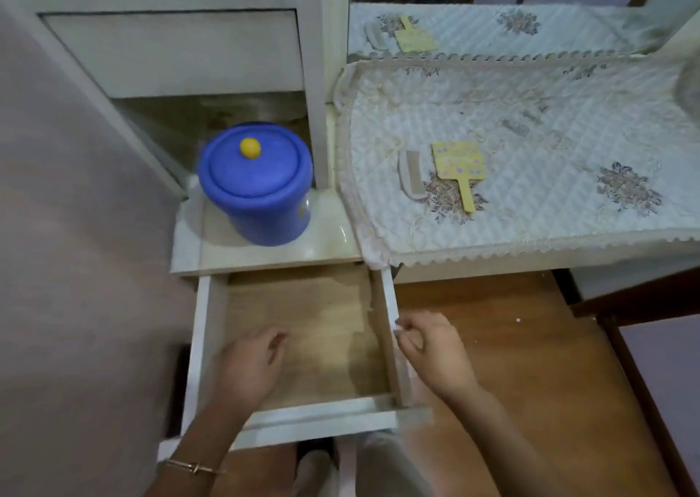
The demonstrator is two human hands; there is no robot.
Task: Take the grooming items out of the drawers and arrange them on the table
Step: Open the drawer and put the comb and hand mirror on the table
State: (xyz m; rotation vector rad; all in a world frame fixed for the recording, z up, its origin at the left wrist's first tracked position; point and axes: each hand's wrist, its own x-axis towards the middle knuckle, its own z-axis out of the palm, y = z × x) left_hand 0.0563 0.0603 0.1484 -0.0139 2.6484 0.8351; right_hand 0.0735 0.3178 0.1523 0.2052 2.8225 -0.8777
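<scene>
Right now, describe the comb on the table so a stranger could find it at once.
Start at the quilted floral table cover right of the open drawer. Near its left end lie two items side by side. The comb is the pale curved one, left of the yellow paddle mirror with purple dots.

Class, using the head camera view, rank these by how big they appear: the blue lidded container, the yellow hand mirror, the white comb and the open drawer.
1. open drawer
2. blue lidded container
3. yellow hand mirror
4. white comb

The drawer lies nearest the camera, which enlarges it.
</scene>
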